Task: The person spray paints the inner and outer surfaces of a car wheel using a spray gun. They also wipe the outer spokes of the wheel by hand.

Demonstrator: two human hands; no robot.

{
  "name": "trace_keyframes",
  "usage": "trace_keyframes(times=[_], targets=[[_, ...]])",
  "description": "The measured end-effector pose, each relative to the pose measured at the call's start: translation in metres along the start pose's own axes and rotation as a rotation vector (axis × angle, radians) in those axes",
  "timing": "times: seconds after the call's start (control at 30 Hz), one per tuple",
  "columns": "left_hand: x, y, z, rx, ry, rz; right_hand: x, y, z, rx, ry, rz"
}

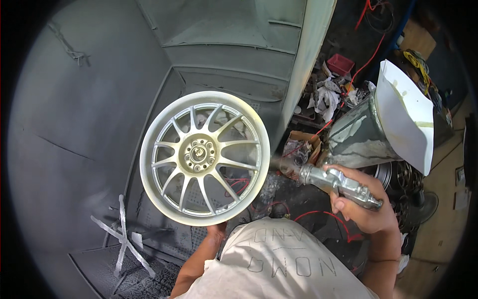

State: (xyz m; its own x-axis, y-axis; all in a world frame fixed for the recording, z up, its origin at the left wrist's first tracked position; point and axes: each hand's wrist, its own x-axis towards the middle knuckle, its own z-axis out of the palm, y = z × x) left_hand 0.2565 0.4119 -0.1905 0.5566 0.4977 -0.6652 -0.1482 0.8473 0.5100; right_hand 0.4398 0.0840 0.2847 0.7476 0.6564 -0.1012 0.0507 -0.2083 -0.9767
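Note:
A multi-spoke alloy wheel (197, 174) with a pale silvery, yellowish face is held upright-facing toward me in the middle. My left hand (216, 229) is at its lower rim, gripping it, with most fingers hidden behind it. My right hand (359, 204) is closed on a metal spray gun (333, 182) pointed left at the wheel's right side, with faint mist at the nozzle. Its large metal cup (356, 134) has a white paper sheet (408, 124) around its top. My pale shirt fills the bottom middle.
Grey booth walls (79, 114) enclose the left and back. A taped cross-shaped stand (123, 239) stands lower left. On the right are a post (313, 35), crumpled paper, a red bin (340, 65), a cardboard box (303, 142), red hoses and dark wheels stacked behind the gun.

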Motion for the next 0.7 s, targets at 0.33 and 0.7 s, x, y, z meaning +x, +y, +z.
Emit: trace_keyframes(times=[0.33, 0.7], targets=[[0.018, 0.111, -0.048, 0.002, -0.003, 0.303, 0.005, 0.010, -0.010, -0.197, 0.146, -0.172], [0.029, 0.077, -0.074, -0.074, -0.050, 0.333, -0.012, 0.011, -0.008, -0.099, 0.024, -0.078]])
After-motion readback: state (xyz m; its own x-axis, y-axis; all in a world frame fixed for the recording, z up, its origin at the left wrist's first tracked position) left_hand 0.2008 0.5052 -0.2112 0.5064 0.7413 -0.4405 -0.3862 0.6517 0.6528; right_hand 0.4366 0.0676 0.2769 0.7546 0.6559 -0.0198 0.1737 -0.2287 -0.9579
